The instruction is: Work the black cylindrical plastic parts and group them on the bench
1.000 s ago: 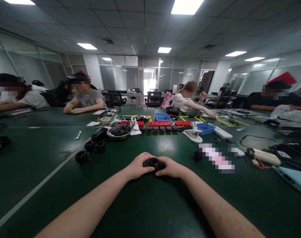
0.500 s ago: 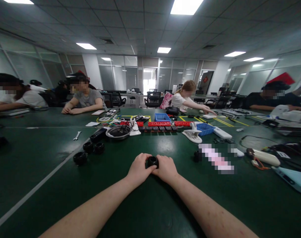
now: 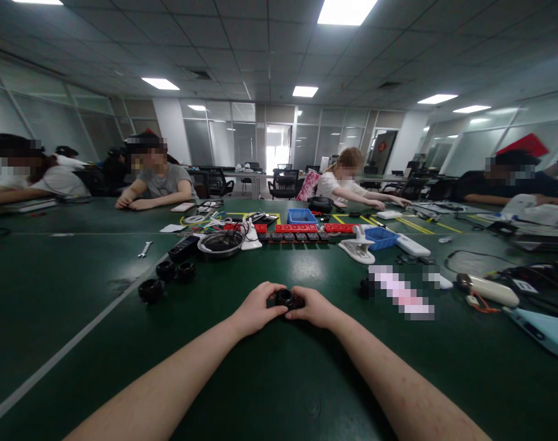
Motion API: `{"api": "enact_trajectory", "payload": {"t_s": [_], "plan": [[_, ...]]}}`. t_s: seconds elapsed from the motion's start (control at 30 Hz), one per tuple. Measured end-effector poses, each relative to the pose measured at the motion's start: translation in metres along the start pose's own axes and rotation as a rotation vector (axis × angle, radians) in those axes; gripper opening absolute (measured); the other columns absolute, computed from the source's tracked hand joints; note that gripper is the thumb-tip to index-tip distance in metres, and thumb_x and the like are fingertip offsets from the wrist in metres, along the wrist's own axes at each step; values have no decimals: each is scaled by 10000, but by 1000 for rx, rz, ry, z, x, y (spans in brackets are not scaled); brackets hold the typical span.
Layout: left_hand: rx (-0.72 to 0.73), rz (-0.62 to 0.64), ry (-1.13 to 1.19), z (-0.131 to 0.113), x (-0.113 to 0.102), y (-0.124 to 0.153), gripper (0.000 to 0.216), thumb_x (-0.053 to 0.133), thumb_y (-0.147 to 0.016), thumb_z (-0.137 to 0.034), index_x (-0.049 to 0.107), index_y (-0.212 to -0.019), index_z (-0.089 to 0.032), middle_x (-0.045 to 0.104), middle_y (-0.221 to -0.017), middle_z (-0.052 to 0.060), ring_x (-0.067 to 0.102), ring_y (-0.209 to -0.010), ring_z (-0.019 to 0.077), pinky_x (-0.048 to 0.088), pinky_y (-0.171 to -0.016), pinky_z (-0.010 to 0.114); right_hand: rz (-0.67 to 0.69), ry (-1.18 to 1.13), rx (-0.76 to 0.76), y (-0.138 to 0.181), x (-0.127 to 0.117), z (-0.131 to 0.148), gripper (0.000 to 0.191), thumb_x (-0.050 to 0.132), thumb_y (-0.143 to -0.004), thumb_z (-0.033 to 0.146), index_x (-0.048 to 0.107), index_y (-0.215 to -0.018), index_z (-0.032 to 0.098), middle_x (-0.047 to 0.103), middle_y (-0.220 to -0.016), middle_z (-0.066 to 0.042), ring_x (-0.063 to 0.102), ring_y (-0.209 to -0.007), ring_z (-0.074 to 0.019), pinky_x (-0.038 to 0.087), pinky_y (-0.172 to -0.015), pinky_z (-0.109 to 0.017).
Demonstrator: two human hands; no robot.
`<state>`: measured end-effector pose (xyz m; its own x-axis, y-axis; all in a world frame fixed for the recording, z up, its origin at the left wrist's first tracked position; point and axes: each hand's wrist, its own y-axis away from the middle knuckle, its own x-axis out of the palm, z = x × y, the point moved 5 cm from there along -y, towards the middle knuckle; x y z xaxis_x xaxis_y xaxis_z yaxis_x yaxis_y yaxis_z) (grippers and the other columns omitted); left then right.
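Since half a second ago both hands have sunk a little and spread. The knuckles sit lower on the surface point(image 3: 279, 380), and more of the small black round part point(image 3: 285, 299) shows between them. Across the room, the co-worker's reaching arm has drawn back.

The round dish point(image 3: 221, 243) with the pale rim serves as landmark. The black part lies nearer the person than the dish and somewhat to its right, resting on or just above the green surface. The left hand point(image 3: 255, 309) closes on its left side and the right hand point(image 3: 315, 308) on its right, thumbs meeting over the top. Each grip is clamped on the part, and no gap shows between fingers and rim.

Three similar black pieces point(image 3: 150, 290) stand to the left of the dish and nearer the person, well apart from the hands. A small wrench point(image 3: 145, 248) lies further left of the dish. A row of red blocks point(image 3: 297, 228) runs just to its right.

The part looks stiff and moulded, with a hollow centre, and is probably light. Its smooth, round wall would likely turn or slip under a loose pinch. Opposite points on the rim look like the safest hold, with fingertips kept clear of the central opening. It does not look fragile, though any finer detail is too small to tell.
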<state>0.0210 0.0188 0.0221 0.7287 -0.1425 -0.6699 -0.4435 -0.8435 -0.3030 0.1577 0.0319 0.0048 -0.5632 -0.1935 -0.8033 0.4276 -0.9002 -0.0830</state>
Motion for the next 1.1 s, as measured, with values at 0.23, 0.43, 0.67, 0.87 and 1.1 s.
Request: {"api": "enact_trajectory", "payload": {"t_s": [0.23,0.43,0.67,0.87,1.1], "plan": [[-95,-157,-48,2,3,0,298,650,-667,-202,555,-947,-161,537,-917,59,515,-884,236,419,-770,351,-177,149,110,2,5,10,298,643,-649,358,541,-834,148,576,-789,-82,526,-768,-246,348,-652,-327],[0,-7,1,-3,-3,-1,338,627,-696,-201,565,-1028,-215,560,-921,25,539,-844,201,437,-742,297,-12,84,-32,1,-4,10,371,715,-594,306,592,-922,183,608,-879,-27,543,-822,-202,380,-681,-271],[-21,4,28,-2,-2,0,333,652,-670,-205,574,-993,-198,554,-902,18,541,-825,191,438,-724,281,9,63,32,1,-1,2,289,712,-600,312,576,-811,170,605,-732,14,557,-660,-149,382,-546,-214],[-150,-158,-7,4,4,1,285,658,-657,-230,553,-914,-162,534,-904,55,514,-847,231,424,-727,337,-182,185,149,3,6,16,278,598,-669,331,543,-853,130,591,-843,-129,529,-826,-293,356,-726,-410],[-33,-6,64,2,-2,-1,379,644,-680,-174,570,-1049,-217,573,-946,19,539,-849,184,427,-746,275,16,17,-61,5,-5,16,417,665,-633,242,559,-1030,174,617,-970,-40,559,-876,-205,416,-747,-283]]}}
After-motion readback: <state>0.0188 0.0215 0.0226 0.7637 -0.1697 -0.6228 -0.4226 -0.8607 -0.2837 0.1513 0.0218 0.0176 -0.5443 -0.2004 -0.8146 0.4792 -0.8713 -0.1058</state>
